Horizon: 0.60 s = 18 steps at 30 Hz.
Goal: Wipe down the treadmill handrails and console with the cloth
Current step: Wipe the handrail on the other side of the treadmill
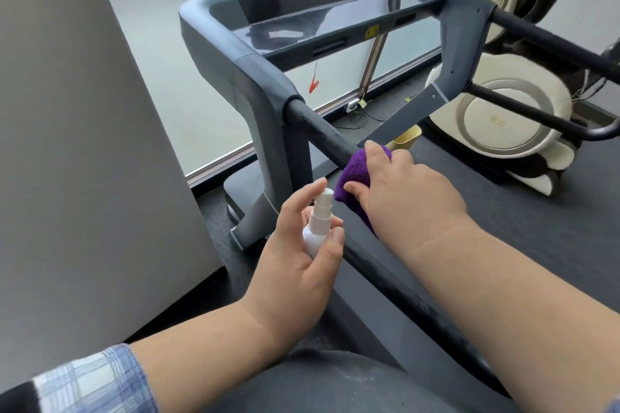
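A purple cloth (354, 173) is wrapped over the treadmill's left handrail (322, 134), a black padded bar running from the grey frame toward me. My right hand (402, 191) grips the cloth around that bar, thumb on the near side. My left hand (302, 251) holds a small white spray bottle (317, 225) upright just left of the rail, forefinger raised beside the nozzle. The console (302, 27), a glossy dark panel in a grey surround, lies farther ahead. The right handrail (550, 43) runs off to the right.
A large grey panel (84, 144) stands close on the left. A red safety clip (313, 85) hangs below the console. A cream and brown massage chair (503, 117) sits right of the treadmill, with a small yellow bin (407, 137) and the dark belt (536, 211) below.
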Each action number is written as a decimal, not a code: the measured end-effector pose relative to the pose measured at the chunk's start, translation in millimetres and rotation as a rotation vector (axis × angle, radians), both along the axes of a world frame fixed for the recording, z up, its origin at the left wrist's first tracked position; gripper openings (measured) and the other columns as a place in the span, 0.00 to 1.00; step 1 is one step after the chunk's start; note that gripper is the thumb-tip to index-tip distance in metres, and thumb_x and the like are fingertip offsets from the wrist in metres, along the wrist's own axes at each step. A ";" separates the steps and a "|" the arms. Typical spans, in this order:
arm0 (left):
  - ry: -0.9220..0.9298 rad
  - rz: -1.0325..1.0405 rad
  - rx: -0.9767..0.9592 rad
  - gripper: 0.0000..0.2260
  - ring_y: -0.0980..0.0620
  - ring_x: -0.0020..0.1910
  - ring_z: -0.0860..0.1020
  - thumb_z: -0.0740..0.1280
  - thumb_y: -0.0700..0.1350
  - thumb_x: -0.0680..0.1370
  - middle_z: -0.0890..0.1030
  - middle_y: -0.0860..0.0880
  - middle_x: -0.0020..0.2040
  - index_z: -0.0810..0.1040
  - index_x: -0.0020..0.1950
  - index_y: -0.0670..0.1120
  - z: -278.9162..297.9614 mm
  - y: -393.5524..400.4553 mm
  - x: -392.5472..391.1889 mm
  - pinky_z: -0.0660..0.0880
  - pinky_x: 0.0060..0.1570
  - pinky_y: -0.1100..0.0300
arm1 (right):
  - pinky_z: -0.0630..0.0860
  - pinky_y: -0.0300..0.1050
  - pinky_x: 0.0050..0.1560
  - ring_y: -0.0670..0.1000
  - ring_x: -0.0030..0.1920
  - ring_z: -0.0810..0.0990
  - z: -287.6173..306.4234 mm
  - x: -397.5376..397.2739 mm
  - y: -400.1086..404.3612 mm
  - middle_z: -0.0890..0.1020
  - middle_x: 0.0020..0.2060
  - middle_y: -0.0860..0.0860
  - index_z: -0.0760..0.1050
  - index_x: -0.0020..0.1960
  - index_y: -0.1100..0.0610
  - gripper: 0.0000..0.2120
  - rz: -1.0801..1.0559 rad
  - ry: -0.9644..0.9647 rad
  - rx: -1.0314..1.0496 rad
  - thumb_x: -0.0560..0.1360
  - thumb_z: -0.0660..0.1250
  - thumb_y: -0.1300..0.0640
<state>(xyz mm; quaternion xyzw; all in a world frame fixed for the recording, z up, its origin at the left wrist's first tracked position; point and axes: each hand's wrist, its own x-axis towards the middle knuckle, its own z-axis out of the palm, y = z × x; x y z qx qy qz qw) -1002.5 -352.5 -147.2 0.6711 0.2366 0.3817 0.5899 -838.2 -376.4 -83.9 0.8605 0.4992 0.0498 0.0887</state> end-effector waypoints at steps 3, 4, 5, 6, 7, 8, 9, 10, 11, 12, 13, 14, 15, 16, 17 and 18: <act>-0.009 -0.030 0.007 0.23 0.52 0.38 0.75 0.64 0.45 0.79 0.78 0.55 0.48 0.65 0.67 0.68 4.4 25.7 -9.4 0.75 0.45 0.64 | 0.76 0.55 0.47 0.64 0.56 0.79 1.6 -7.1 38.4 0.72 0.63 0.60 0.52 0.78 0.53 0.32 -0.013 0.004 0.006 0.81 0.50 0.36; -0.006 -0.034 0.017 0.23 0.52 0.41 0.76 0.64 0.45 0.79 0.78 0.55 0.48 0.65 0.67 0.68 4.6 34.5 -13.3 0.74 0.47 0.65 | 0.75 0.55 0.46 0.64 0.56 0.79 1.6 -9.4 51.8 0.73 0.62 0.60 0.55 0.76 0.54 0.31 -0.020 0.010 0.013 0.81 0.51 0.36; -0.001 -0.038 0.030 0.23 0.53 0.43 0.76 0.64 0.45 0.79 0.78 0.55 0.48 0.65 0.67 0.67 4.2 43.4 -17.2 0.74 0.50 0.65 | 0.73 0.54 0.45 0.64 0.56 0.79 1.7 -11.4 65.6 0.73 0.61 0.59 0.57 0.74 0.54 0.29 -0.030 0.017 0.023 0.81 0.52 0.36; 0.008 -0.045 0.042 0.22 0.53 0.45 0.77 0.63 0.45 0.79 0.78 0.54 0.48 0.65 0.68 0.66 2.8 52.1 -20.8 0.74 0.52 0.64 | 0.71 0.54 0.44 0.65 0.57 0.79 2.1 -13.5 79.8 0.74 0.61 0.59 0.59 0.72 0.55 0.29 -0.041 0.023 0.032 0.81 0.52 0.36; 0.021 -0.056 0.049 0.22 0.52 0.47 0.77 0.63 0.45 0.79 0.78 0.52 0.48 0.65 0.68 0.65 1.4 60.0 -24.5 0.75 0.54 0.60 | 0.71 0.54 0.45 0.65 0.58 0.78 2.6 -15.6 93.5 0.74 0.62 0.59 0.60 0.72 0.55 0.29 -0.051 0.028 0.033 0.81 0.53 0.36; 0.032 -0.072 0.050 0.22 0.51 0.48 0.77 0.63 0.45 0.79 0.78 0.52 0.48 0.65 0.68 0.65 0.1 67.3 -28.1 0.75 0.56 0.56 | 0.72 0.55 0.46 0.65 0.59 0.78 3.5 -17.9 106.2 0.73 0.63 0.59 0.60 0.73 0.55 0.29 -0.057 0.034 0.031 0.81 0.53 0.36; 0.042 -0.091 0.052 0.22 0.49 0.50 0.77 0.64 0.46 0.79 0.78 0.52 0.48 0.65 0.68 0.66 -1.3 74.3 -31.3 0.76 0.57 0.52 | 0.72 0.55 0.47 0.65 0.60 0.78 4.2 -19.9 116.8 0.73 0.64 0.59 0.59 0.74 0.55 0.30 -0.061 0.044 0.036 0.81 0.53 0.36; 0.048 -0.109 0.058 0.22 0.48 0.50 0.77 0.64 0.46 0.79 0.78 0.52 0.48 0.65 0.68 0.67 -2.5 80.8 -33.9 0.76 0.57 0.51 | 0.71 0.55 0.47 0.64 0.61 0.77 4.4 -20.9 124.7 0.73 0.65 0.58 0.59 0.74 0.54 0.30 -0.062 0.057 0.047 0.81 0.54 0.35; 0.049 -0.126 0.067 0.22 0.49 0.49 0.77 0.64 0.47 0.79 0.78 0.53 0.49 0.65 0.68 0.67 -3.5 87.1 -35.9 0.76 0.56 0.51 | 0.70 0.54 0.46 0.64 0.61 0.77 4.5 -21.5 129.7 0.73 0.65 0.58 0.59 0.75 0.53 0.30 -0.064 0.070 0.062 0.80 0.54 0.35; 0.044 -0.142 0.072 0.22 0.50 0.47 0.77 0.64 0.48 0.79 0.78 0.53 0.49 0.65 0.68 0.68 -4.7 92.9 -36.8 0.76 0.55 0.53 | 0.69 0.54 0.46 0.63 0.62 0.77 3.8 -21.2 131.9 0.73 0.66 0.57 0.58 0.75 0.52 0.30 -0.067 0.080 0.074 0.80 0.54 0.35; 0.037 -0.161 0.073 0.21 0.50 0.45 0.77 0.64 0.49 0.78 0.78 0.52 0.49 0.65 0.67 0.69 -5.7 97.6 -36.4 0.76 0.53 0.54 | 0.70 0.53 0.47 0.62 0.62 0.76 3.0 -20.6 131.5 0.73 0.66 0.56 0.57 0.76 0.51 0.31 -0.067 0.086 0.086 0.80 0.54 0.35; 0.037 -0.180 0.073 0.21 0.49 0.43 0.76 0.64 0.50 0.78 0.77 0.52 0.48 0.64 0.66 0.70 -6.5 101.1 -34.7 0.76 0.50 0.56 | 0.73 0.54 0.50 0.62 0.62 0.76 2.1 -19.6 128.8 0.73 0.66 0.56 0.57 0.77 0.49 0.31 -0.067 0.091 0.100 0.80 0.54 0.34; 0.042 -0.195 0.070 0.21 0.47 0.42 0.76 0.63 0.50 0.78 0.77 0.52 0.48 0.64 0.66 0.71 -6.1 103.5 -32.6 0.76 0.49 0.56 | 0.75 0.55 0.53 0.61 0.63 0.76 1.6 -18.5 124.2 0.73 0.67 0.55 0.56 0.77 0.48 0.32 -0.069 0.104 0.113 0.79 0.54 0.34; 0.049 -0.206 0.069 0.22 0.46 0.42 0.76 0.64 0.49 0.79 0.77 0.51 0.47 0.64 0.65 0.72 -5.3 105.5 -30.4 0.76 0.49 0.56 | 0.76 0.57 0.56 0.60 0.63 0.76 1.8 -17.3 118.0 0.72 0.67 0.54 0.55 0.78 0.47 0.32 -0.076 0.124 0.123 0.79 0.55 0.34; 0.051 -0.218 0.069 0.23 0.47 0.43 0.76 0.64 0.47 0.79 0.77 0.52 0.48 0.64 0.65 0.72 -3.9 107.7 -28.6 0.76 0.50 0.57 | 0.76 0.58 0.58 0.60 0.64 0.75 2.5 -16.1 110.8 0.72 0.68 0.54 0.54 0.78 0.46 0.32 -0.089 0.147 0.128 0.79 0.55 0.34; 0.050 -0.232 0.067 0.24 0.49 0.44 0.77 0.64 0.46 0.79 0.77 0.53 0.48 0.64 0.65 0.72 -3.0 110.7 -27.6 0.76 0.51 0.59 | 0.75 0.58 0.59 0.59 0.64 0.75 3.0 -15.3 102.8 0.72 0.68 0.53 0.53 0.79 0.45 0.33 -0.104 0.166 0.133 0.79 0.55 0.34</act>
